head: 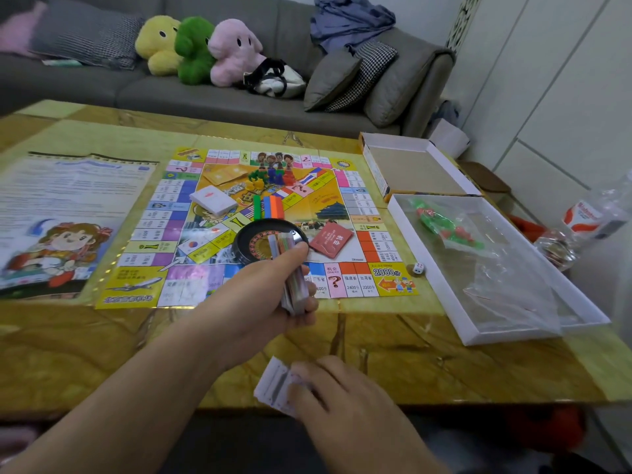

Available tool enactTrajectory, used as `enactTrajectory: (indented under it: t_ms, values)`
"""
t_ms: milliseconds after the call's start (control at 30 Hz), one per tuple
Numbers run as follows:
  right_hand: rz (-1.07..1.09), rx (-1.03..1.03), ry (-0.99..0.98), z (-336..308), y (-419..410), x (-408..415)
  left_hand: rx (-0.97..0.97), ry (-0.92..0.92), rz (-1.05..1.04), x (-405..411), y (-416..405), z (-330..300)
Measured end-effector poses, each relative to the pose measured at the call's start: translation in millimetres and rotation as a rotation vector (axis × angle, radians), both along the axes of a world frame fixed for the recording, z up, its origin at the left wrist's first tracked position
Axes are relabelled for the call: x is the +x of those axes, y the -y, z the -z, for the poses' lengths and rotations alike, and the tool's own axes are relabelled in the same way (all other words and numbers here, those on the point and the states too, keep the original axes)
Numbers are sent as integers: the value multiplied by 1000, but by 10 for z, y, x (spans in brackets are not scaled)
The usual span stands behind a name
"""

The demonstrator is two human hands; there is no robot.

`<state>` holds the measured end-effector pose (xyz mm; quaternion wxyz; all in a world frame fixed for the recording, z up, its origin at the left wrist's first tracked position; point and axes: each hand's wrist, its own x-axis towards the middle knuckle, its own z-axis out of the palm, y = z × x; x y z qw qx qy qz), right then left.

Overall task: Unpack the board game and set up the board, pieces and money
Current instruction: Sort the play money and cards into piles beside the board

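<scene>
Beyond the multicoloured board [260, 227] sat yellow [158, 44], green [194, 49] and pink [234, 51] plush toys; on it lay a black wheel [249, 236] and a red card packet [331, 239].

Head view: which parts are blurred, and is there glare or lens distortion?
Head view: the right hand and the paper slips under it are motion-blurred; the left hand and its stack of play money are softer than the board. Pale glare lies on the board's near edge and on the instruction sheet. The wide lens bends the table edges.
</scene>
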<state>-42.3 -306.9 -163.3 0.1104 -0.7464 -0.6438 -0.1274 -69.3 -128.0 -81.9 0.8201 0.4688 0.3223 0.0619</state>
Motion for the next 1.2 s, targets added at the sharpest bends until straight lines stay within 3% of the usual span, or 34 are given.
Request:
enactTrajectory:
  t_ms: [167, 467, 667, 1000, 1100, 1200]
  values:
    - [50, 8, -213, -261, 96, 248, -16, 20, -5, -23, -93, -17]
    - [243, 354, -641, -770, 0, 631, 64, -41, 153, -49, 89, -53]
    - [234, 288, -583, -690, -183, 562, -67, 43, 343, -80, 324, 12]
    - [246, 273, -867, -746, -179, 508, -19, 85, 298, -89, 331, 63]
    - [125, 118, -1029, -874, -62, 621, -47, 86, 221, -82, 296, 19]
    - [145, -62, -996, -942, -47, 630, -111, 74, 216, -100, 271, -29]
